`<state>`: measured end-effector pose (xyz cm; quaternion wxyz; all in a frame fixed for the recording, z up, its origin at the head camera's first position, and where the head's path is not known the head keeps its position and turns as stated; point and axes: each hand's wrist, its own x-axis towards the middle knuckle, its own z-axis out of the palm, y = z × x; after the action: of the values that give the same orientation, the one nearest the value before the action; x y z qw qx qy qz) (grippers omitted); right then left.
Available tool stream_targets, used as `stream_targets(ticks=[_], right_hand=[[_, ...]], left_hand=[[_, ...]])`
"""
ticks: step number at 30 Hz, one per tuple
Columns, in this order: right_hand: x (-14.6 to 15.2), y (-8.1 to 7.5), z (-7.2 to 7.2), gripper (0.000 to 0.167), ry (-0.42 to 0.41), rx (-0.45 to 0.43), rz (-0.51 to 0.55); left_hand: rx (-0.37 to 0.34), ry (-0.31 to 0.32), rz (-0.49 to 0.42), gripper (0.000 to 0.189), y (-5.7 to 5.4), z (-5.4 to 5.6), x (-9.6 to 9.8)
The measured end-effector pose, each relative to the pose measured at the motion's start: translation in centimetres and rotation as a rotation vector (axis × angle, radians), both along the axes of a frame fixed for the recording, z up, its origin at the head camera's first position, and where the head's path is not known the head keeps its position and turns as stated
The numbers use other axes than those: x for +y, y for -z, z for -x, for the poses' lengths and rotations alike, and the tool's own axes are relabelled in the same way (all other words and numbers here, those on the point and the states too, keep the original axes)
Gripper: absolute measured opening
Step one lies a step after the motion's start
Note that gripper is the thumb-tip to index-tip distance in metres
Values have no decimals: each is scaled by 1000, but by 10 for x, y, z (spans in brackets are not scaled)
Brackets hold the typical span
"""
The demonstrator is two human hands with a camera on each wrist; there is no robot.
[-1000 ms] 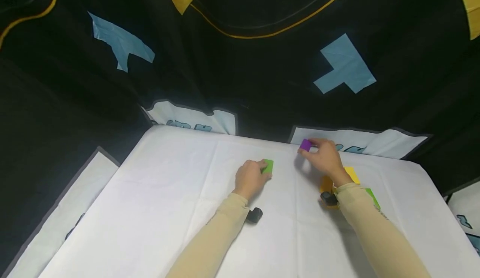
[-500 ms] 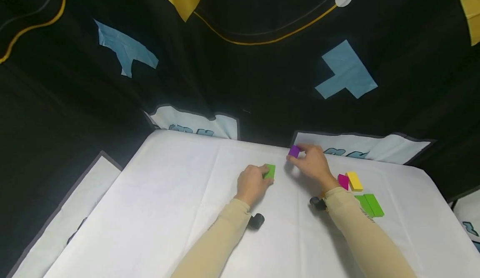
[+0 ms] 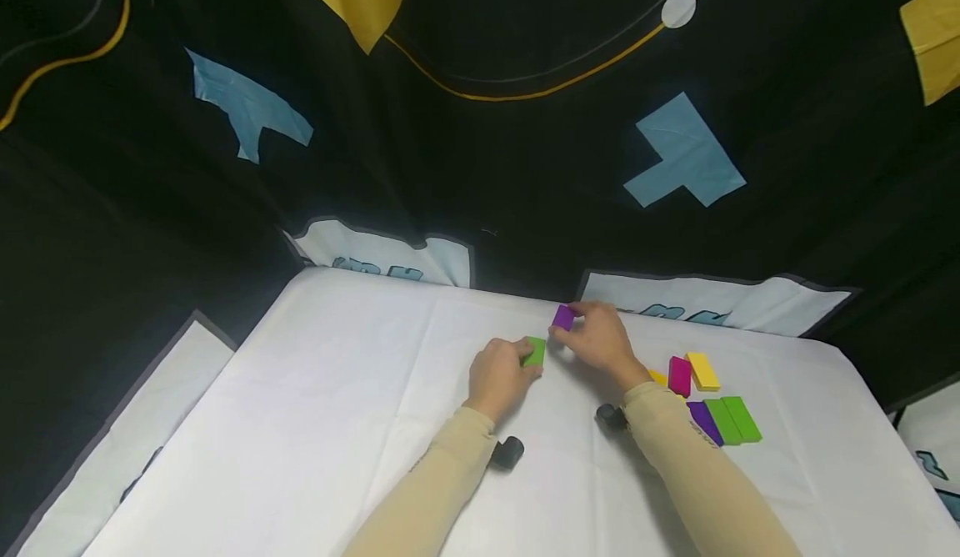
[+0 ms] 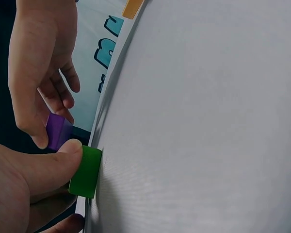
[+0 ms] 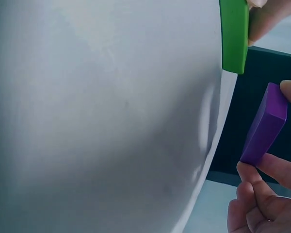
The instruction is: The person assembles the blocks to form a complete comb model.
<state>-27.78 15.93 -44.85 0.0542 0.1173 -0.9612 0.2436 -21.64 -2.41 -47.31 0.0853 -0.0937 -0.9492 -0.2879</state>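
Note:
My left hand (image 3: 497, 379) pinches a green block (image 3: 534, 351) between thumb and fingers, and the block stands on the white tabletop in the left wrist view. To its right, my right hand (image 3: 602, 343) pinches a purple block (image 3: 562, 318) by its two ends, thumb on one and fingers on the other. In the right wrist view the purple block (image 5: 266, 121) is held up off the cloth, tilted, a short gap away from the green block (image 5: 234, 39). My fingers hide part of the green block in the head view.
Right of my right forearm lie more blocks on the white table (image 3: 300, 424): a magenta block (image 3: 679, 376), a yellow block (image 3: 703, 371), two green blocks (image 3: 733, 419) and a purple block (image 3: 705, 422). My sleeve partly covers other yellow pieces. A dark curtain (image 3: 450, 182) hangs behind the table.
My right hand has carried the purple block leftward, close to the green one, uncovering blocks at the right. My left hand keeps its grip on the green block and stays in place.

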Motion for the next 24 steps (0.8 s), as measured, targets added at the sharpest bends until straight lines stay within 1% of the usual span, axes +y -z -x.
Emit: stream_targets(ticks=[7, 14, 20, 24], right_hand=[[-7, 1, 2, 64, -18, -7, -24], [-11, 2, 5, 62, -32, -11, -27], [-15, 7, 10, 65, -25, -45, -45], [-16, 8, 12, 67, -36, -44, -54]], left_hand=[[3, -5, 12, 47, -2, 1, 0], [-11, -9, -8, 47, -4, 1, -1], [-17, -9, -22, 47, -2, 2, -1], [-23, -8, -13, 47, 0, 2, 1]])
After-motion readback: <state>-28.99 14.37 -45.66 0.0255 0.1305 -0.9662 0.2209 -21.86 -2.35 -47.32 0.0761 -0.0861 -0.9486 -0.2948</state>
